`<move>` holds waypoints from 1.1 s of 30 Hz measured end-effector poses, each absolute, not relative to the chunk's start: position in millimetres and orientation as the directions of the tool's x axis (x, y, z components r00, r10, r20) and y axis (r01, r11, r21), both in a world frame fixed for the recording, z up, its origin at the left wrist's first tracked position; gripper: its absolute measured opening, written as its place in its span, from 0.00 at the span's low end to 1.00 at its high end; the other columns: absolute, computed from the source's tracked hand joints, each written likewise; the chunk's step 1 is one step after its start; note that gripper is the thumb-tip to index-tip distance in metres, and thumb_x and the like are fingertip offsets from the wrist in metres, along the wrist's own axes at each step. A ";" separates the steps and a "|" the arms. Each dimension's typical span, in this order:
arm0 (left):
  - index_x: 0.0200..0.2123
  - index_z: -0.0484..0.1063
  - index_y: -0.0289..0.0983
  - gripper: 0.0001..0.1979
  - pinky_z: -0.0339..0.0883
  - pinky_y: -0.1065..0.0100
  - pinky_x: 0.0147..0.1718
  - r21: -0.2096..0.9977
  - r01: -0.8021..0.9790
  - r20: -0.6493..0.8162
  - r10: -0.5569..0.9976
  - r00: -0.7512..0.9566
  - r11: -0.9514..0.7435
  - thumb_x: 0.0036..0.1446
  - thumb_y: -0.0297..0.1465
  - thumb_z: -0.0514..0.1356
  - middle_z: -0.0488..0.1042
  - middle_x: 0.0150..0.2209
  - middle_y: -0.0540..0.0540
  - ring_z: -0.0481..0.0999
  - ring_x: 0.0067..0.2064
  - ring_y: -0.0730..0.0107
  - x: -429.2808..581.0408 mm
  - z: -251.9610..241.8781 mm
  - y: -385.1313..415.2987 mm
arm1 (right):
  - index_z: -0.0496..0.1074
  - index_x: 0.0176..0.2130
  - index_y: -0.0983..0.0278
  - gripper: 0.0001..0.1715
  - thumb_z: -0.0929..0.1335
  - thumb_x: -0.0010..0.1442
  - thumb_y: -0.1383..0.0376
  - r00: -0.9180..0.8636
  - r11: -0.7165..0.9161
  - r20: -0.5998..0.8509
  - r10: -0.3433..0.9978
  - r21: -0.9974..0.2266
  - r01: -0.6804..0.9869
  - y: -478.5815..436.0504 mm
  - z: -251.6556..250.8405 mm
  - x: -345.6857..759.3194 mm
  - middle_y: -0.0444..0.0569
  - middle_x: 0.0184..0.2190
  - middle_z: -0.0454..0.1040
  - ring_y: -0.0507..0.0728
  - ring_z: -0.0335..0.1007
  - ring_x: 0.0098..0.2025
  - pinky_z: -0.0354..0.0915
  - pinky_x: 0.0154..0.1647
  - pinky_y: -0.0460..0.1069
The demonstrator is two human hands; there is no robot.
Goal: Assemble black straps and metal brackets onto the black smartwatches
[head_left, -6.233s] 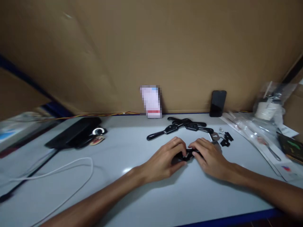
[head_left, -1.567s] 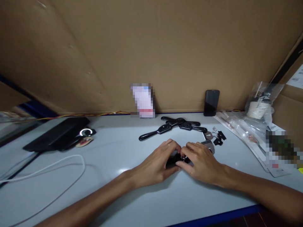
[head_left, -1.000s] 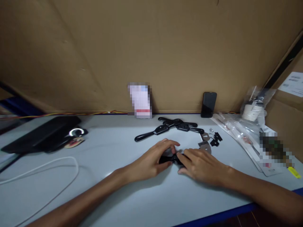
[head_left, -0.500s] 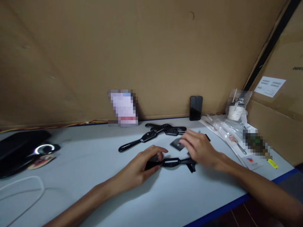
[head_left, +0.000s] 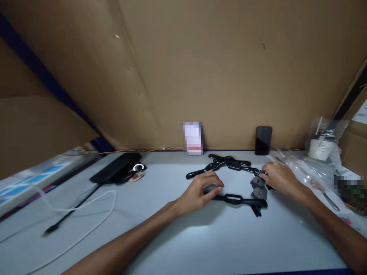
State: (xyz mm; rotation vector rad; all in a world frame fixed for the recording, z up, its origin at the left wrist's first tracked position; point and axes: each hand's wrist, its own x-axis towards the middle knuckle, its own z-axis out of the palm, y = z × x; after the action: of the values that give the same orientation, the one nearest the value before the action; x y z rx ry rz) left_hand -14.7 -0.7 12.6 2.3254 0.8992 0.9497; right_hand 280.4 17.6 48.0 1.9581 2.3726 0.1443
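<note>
My left hand (head_left: 202,193) is curled round a small grey metal blade (head_left: 210,188), above the left end of a black two-handled tool frame (head_left: 233,198). That frame lies crosswise on the table, with a small black part (head_left: 256,210) under its right handle. Over at the right, my right hand (head_left: 276,177) has its fingers bent down at the edge of several small dark pieces; what they grip is hidden. Grey metal plates (head_left: 259,193) lie just left of it. More black two-handled tools (head_left: 226,162) lie crossed behind.
A phone (head_left: 263,140) and a blurred upright card-like object (head_left: 193,138) lean on the cardboard wall (head_left: 223,76). Plastic packaging (head_left: 304,168) and a wrapped white cup (head_left: 319,149) stand right. At left are a black case (head_left: 116,168) and a white cable (head_left: 107,217).
The view has swung left. My right hand has moved away from the front frame to the small pieces at the right. A grey blade now shows in my left hand.
</note>
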 end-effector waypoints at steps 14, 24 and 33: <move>0.52 0.68 0.34 0.33 0.63 0.51 0.57 0.959 0.187 0.265 0.910 -0.318 -0.213 0.49 0.45 0.72 0.76 0.48 0.36 0.73 0.56 0.48 -109.4 -5.5 132.9 | 0.77 0.38 0.65 0.10 0.67 0.70 0.65 -0.546 0.739 0.607 0.577 -0.102 0.666 -41.5 16.0 222.0 0.50 0.35 0.77 0.60 0.72 0.38 0.63 0.41 0.54; 0.55 0.72 0.35 0.25 0.71 0.50 0.53 0.981 -0.168 0.097 0.995 0.018 -0.093 0.67 0.48 0.58 0.77 0.53 0.37 0.77 0.53 0.53 -121.0 -7.6 183.4 | 0.77 0.34 0.64 0.08 0.69 0.67 0.68 -0.556 0.743 0.554 0.619 -0.184 0.644 -47.3 5.7 214.3 0.48 0.34 0.77 0.58 0.73 0.37 0.64 0.41 0.55; 0.56 0.71 0.36 0.18 0.75 0.52 0.49 0.955 -0.280 0.090 0.995 -0.033 -0.096 0.69 0.40 0.61 0.74 0.55 0.40 0.77 0.51 0.59 -122.6 -15.2 177.6 | 0.77 0.33 0.64 0.09 0.70 0.67 0.67 -0.571 0.732 0.525 0.631 -0.161 0.662 -45.4 1.4 212.3 0.48 0.33 0.77 0.58 0.73 0.36 0.64 0.41 0.54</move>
State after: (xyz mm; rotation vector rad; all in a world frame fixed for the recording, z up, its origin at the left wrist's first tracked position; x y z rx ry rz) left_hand -122.6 177.6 -15.2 1.0514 0.9635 1.4138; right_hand 212.3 -45.4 1.4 1.4158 3.4385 0.1031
